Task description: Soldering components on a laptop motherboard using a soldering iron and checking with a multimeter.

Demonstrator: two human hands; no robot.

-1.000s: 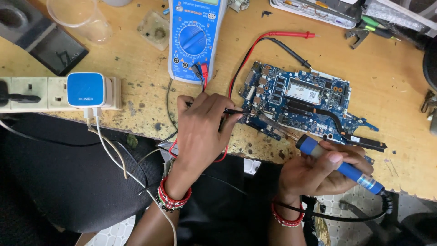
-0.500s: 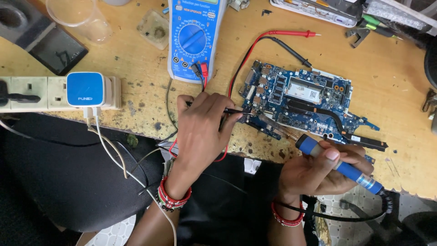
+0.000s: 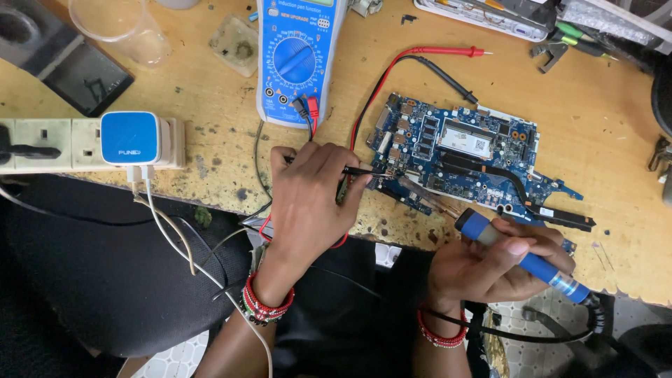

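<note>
A clear plastic cup (image 3: 122, 28) stands at the far left of the worn wooden tabletop (image 3: 609, 126), with a flat black rectangular device (image 3: 84, 80) just in front of it. Near the cup lies a small square transparent dish (image 3: 238, 45). Along the tabletop's near left edge sits a cream power strip (image 3: 49, 143), carrying a blue and white charger plug (image 3: 131, 138) from which white cables (image 3: 164, 224) hang down. Green-handled pliers (image 3: 567, 38) lie at the far right.
</note>
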